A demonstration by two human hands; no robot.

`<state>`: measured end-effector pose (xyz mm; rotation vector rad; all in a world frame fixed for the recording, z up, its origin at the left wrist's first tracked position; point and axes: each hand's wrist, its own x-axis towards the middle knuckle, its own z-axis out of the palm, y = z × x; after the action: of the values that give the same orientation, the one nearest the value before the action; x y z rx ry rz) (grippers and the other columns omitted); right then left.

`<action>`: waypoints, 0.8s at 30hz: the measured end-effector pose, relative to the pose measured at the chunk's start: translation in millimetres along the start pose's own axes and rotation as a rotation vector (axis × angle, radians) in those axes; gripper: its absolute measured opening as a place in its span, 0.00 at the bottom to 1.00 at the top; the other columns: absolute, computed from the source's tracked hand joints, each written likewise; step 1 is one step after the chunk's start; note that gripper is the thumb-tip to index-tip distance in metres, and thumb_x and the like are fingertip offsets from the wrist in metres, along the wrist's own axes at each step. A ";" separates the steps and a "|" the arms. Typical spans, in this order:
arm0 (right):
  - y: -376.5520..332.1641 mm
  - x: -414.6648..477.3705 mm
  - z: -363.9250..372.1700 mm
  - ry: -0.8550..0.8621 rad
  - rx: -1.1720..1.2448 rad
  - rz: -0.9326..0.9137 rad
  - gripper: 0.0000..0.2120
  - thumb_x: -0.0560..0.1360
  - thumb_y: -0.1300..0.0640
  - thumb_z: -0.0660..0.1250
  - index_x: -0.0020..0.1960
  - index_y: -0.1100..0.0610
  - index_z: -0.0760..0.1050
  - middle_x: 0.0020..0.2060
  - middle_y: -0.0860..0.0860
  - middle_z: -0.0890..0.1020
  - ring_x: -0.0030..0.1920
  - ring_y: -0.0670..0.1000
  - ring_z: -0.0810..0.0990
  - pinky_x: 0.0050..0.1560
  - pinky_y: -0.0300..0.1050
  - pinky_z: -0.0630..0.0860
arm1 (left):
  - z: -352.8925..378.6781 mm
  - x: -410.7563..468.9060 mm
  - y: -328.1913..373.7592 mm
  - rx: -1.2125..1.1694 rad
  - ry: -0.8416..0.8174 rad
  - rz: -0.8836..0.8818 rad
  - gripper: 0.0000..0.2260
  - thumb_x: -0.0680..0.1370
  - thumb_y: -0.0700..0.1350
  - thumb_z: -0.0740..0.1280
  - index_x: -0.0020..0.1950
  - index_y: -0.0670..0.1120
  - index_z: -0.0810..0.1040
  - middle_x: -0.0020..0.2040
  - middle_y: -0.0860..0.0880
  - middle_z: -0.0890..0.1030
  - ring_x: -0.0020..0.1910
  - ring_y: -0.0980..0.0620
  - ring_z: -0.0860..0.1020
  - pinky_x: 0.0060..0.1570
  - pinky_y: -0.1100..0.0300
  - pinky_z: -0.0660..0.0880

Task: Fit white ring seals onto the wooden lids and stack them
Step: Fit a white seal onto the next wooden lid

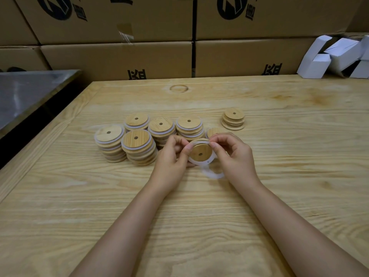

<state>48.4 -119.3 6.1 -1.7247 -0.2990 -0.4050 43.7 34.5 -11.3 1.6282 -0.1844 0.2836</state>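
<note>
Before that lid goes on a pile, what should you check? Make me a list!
1. Left hand grips the round wooden lid: ok.
2. Right hand pinches the white ring seal: ok.
3. Seal seated all round the lid: not ok, its lower part hangs loose.
4. Seal untwisted: cannot tell.
5. Nearest stack of sealed wooden lids stands upright: ok.

the right hand (pixel 232 154) hides most of a lid (pixel 213 131) behind it and part of a blurred white ring (pixel 211 173) on the table (pixel 289 196); white boxes (pixel 339 56) run off the right edge.
</note>
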 end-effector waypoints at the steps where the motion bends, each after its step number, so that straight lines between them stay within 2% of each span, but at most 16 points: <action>1: 0.0 0.1 -0.2 0.000 0.018 0.013 0.13 0.73 0.67 0.67 0.40 0.49 0.76 0.43 0.50 0.81 0.49 0.50 0.80 0.53 0.47 0.77 | 0.2 0.1 0.2 -0.019 0.001 -0.008 0.05 0.77 0.44 0.64 0.43 0.49 0.70 0.36 0.54 0.81 0.41 0.54 0.81 0.39 0.52 0.81; 4: 0.2 0.6 -1.2 -0.007 0.054 0.046 0.11 0.74 0.67 0.67 0.41 0.51 0.77 0.44 0.52 0.82 0.49 0.51 0.81 0.54 0.46 0.77 | 0.1 0.3 0.8 -0.050 0.002 -0.032 0.06 0.75 0.47 0.65 0.42 0.48 0.70 0.35 0.54 0.81 0.40 0.55 0.82 0.37 0.56 0.80; 8: 0.4 1.1 -1.4 -0.013 0.087 0.074 0.10 0.73 0.66 0.67 0.41 0.52 0.77 0.44 0.50 0.82 0.49 0.49 0.81 0.53 0.41 0.77 | 0.6 1.4 1.5 -0.060 0.015 -0.070 0.06 0.78 0.43 0.64 0.42 0.47 0.69 0.33 0.55 0.81 0.38 0.58 0.81 0.35 0.60 0.79; 13: 0.5 1.2 -1.5 -0.025 0.089 0.068 0.10 0.74 0.66 0.67 0.41 0.52 0.78 0.44 0.48 0.82 0.49 0.47 0.81 0.52 0.38 0.77 | 1.5 1.7 3.8 -0.076 0.045 -0.101 0.06 0.78 0.41 0.63 0.42 0.45 0.69 0.36 0.47 0.79 0.38 0.55 0.81 0.35 0.59 0.80; 18: -0.3 1.4 -2.2 -0.023 0.105 0.083 0.09 0.74 0.66 0.68 0.41 0.54 0.78 0.42 0.47 0.83 0.46 0.44 0.81 0.50 0.35 0.76 | 1.0 1.8 4.3 -0.084 0.044 -0.115 0.06 0.78 0.41 0.63 0.42 0.45 0.69 0.36 0.46 0.79 0.38 0.55 0.82 0.34 0.61 0.79; 24: -0.9 2.2 -1.2 0.000 0.162 0.131 0.07 0.73 0.66 0.68 0.41 0.55 0.79 0.40 0.47 0.83 0.44 0.43 0.82 0.47 0.34 0.76 | 0.3 2.0 4.0 -0.081 0.052 -0.127 0.06 0.78 0.42 0.63 0.42 0.46 0.69 0.36 0.47 0.79 0.40 0.54 0.82 0.37 0.58 0.81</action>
<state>49.9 -120.5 7.9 -1.5753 -0.2116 -0.2777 44.4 34.0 -6.9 1.5438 -0.0515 0.2184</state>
